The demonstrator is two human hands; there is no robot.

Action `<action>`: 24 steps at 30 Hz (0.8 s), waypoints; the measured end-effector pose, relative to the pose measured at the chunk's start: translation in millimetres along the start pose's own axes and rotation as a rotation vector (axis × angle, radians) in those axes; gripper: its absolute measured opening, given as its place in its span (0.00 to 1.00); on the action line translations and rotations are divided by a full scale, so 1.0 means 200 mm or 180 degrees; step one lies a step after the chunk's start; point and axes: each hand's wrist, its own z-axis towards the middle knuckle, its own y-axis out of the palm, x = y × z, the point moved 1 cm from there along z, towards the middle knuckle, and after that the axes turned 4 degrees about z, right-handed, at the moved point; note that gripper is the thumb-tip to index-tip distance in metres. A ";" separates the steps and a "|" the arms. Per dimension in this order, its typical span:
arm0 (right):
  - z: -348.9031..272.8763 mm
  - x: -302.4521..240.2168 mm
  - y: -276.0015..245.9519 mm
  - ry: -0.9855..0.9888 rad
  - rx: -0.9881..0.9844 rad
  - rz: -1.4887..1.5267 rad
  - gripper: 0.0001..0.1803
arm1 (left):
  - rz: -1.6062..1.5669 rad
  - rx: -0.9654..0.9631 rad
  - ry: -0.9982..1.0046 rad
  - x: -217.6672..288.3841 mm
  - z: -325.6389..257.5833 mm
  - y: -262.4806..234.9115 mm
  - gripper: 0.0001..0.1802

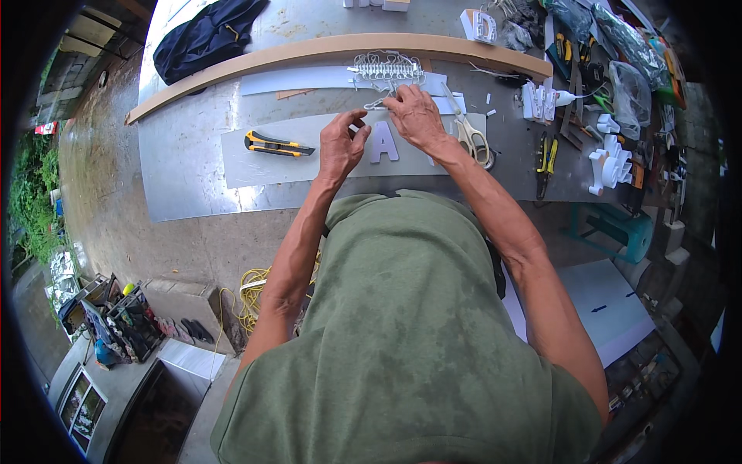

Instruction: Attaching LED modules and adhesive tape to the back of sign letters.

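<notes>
Loosely half-open left hand (341, 145), right hand (416, 116) of unclear grip, bare sheet (282, 169) between cutter (277, 145) and edge.

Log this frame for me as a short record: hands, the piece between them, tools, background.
Left hand: beside the letter cut-out; grip unclear
Right hand: fingertips by the near end of the white wire bundle; grip unclear
Between hands: letter cut-out, on a gray sheet
Tools: yellow-and-black utility knife, left; scissors, right
Beyond: long tan bar
</notes>
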 end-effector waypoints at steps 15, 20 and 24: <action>-0.09 -0.11 -0.37 0.2472 -0.0566 0.4707 0.14 | -0.0004 0.0123 0.1377 0.39 -0.02 -0.11 0.27; -0.13 -0.18 -0.39 0.3024 -0.0180 0.5482 0.10 | -0.0303 -0.0061 0.1437 0.44 -0.05 -0.10 0.20; -0.15 -0.22 -0.34 0.2983 0.0030 0.5065 0.13 | -0.0468 0.0242 0.1296 0.43 -0.06 -0.06 0.19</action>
